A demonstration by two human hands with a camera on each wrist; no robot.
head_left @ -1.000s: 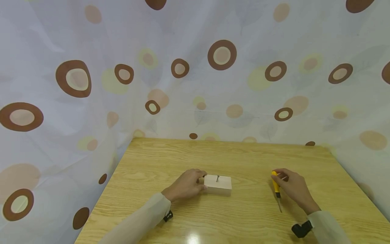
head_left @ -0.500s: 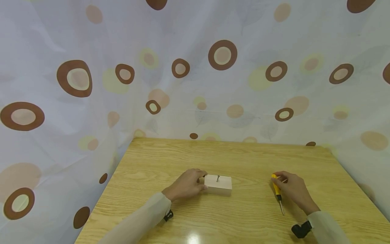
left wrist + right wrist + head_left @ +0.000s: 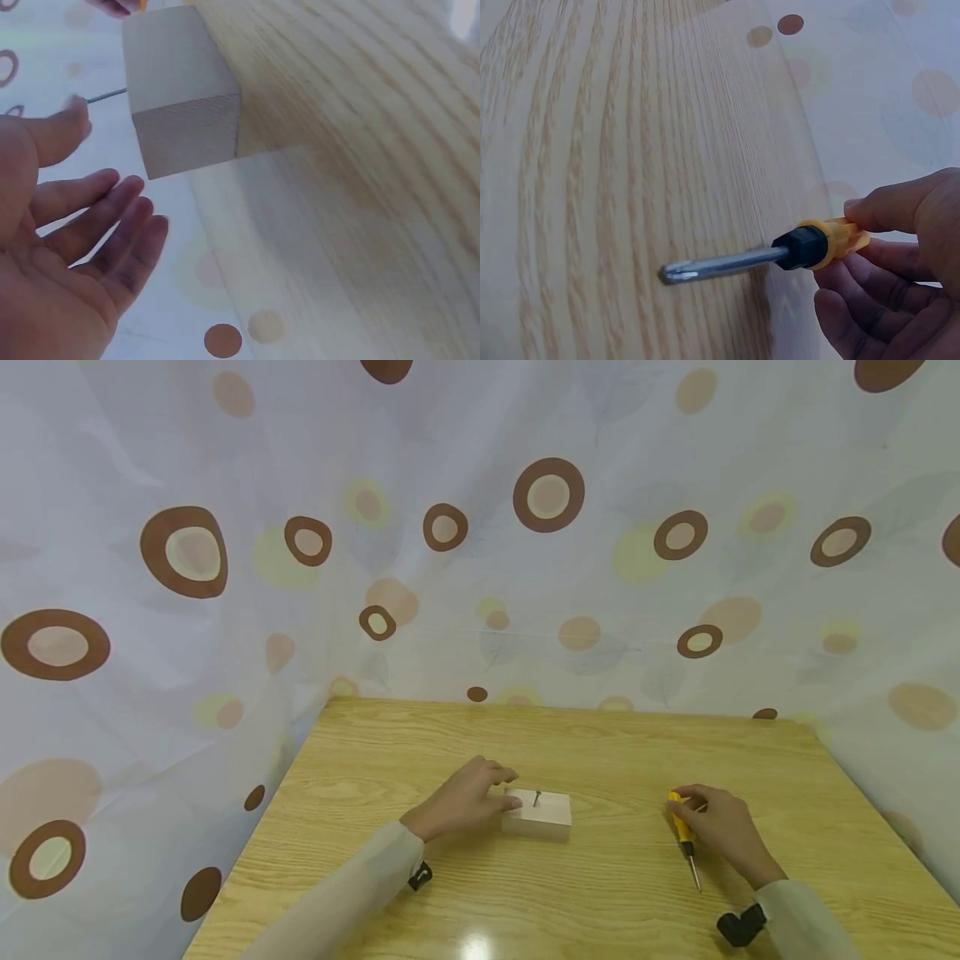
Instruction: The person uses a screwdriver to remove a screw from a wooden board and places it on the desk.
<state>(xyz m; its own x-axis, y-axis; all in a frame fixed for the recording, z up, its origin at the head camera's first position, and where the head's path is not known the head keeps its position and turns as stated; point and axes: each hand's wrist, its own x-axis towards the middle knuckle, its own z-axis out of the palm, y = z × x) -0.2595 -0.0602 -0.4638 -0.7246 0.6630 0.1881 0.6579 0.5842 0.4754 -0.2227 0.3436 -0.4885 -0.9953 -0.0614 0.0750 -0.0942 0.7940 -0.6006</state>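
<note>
A pale wooden block (image 3: 551, 811) lies on the table, and a screw (image 3: 537, 798) stands up from its top face. My left hand (image 3: 467, 795) hovers at the block's left end with fingers spread, gripping nothing. In the left wrist view, the thumb overlaps the tip of the screw (image 3: 107, 96), and the fingers are apart from the block (image 3: 184, 82). On the right, my right hand (image 3: 722, 825) pinches the yellow handle of a screwdriver (image 3: 682, 828). Its metal shaft points down toward the front, and the right wrist view shows a cross-shaped tip on the screwdriver (image 3: 727, 262).
The wood-grain table (image 3: 600, 893) stretches under both hands. Behind it and along both sides hangs a white curtain (image 3: 450, 668) with brown and beige circles. A black wrist camera (image 3: 742, 925) sits at the right sleeve.
My left hand has let go of the block's left end and risen, fingers spreading. The screwdriver in my right hand has come slightly toward the front, its tip lower in view. The block stays put.
</note>
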